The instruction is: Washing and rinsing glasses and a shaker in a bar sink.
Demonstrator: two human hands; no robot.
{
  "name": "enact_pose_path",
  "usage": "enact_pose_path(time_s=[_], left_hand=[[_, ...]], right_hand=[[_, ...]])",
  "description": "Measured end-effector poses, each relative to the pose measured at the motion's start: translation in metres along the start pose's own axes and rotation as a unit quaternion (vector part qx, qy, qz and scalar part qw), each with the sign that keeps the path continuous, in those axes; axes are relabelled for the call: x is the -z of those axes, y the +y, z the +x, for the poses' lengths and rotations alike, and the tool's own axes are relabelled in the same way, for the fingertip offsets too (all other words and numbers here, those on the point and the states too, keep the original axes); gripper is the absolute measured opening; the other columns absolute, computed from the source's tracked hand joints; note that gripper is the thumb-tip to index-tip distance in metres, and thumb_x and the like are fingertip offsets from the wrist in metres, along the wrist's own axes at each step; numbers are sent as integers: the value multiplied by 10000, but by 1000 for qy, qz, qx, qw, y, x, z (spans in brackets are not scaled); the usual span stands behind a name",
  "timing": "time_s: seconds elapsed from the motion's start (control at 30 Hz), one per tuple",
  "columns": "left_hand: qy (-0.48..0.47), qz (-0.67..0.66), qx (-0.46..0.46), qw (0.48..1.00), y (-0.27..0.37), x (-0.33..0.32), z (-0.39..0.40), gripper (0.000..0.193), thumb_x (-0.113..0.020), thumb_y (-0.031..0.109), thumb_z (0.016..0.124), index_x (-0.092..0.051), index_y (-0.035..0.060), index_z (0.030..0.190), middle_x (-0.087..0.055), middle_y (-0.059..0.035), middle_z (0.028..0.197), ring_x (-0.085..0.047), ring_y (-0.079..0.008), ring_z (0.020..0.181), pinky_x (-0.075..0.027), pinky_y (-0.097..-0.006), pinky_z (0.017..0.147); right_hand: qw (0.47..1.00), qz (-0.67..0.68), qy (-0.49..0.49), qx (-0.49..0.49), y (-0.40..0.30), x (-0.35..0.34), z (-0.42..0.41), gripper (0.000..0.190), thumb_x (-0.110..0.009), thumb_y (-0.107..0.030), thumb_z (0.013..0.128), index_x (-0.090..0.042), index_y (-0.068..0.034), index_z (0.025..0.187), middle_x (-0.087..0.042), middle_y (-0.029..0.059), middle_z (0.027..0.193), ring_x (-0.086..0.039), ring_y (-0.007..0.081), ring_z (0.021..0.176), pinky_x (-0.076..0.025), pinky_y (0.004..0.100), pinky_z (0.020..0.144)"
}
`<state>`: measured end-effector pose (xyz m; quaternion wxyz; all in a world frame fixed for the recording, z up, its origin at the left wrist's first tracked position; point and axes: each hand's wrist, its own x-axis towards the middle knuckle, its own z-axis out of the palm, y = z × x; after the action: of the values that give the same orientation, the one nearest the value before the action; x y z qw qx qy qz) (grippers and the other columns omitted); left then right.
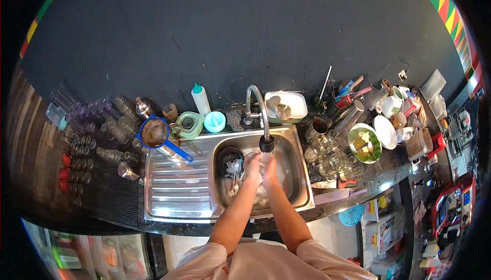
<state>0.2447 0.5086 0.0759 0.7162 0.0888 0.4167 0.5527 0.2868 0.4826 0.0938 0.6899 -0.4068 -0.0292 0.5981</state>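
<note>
Both my hands are under the black spray head of a flexible metal faucet [256, 93], over a stainless steel sink [294, 142]. My left hand [252, 165] and my right hand [269, 168] are close together on either side of something clear and glass-like [265, 158]; blur and the spray head keep me from telling whether it is a glass or running water. Beside my left hand, a dark round pan or bowl [226, 156] lies in the sink with forks and spoons [234, 166] in it. Whitish suds or water show beneath my hands.
A blue-rimmed strainer [154, 131] overlaps the ribbed drainboard [180, 191]. Many glasses stand left. Behind the sink are a squeeze bottle [200, 99] and a white tub [298, 105]. Right are glass mugs [326, 161], a knife [324, 185], a purple knife [333, 196] and plates [384, 132].
</note>
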Motion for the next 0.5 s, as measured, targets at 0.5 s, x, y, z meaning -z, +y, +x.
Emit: enact_pose_path(time_s=[0.5], left_hand=[[247, 204, -366, 874, 1, -18, 17, 147, -449, 10, 803, -577, 48, 739, -586, -40, 695, -530, -134, 649, -432, -278, 613]], right_hand=[[998, 0, 62, -16, -13, -14, 48, 202, -466, -259, 812, -555, -78, 809, -550, 45, 693, -553, 207, 653, -458, 301, 601]])
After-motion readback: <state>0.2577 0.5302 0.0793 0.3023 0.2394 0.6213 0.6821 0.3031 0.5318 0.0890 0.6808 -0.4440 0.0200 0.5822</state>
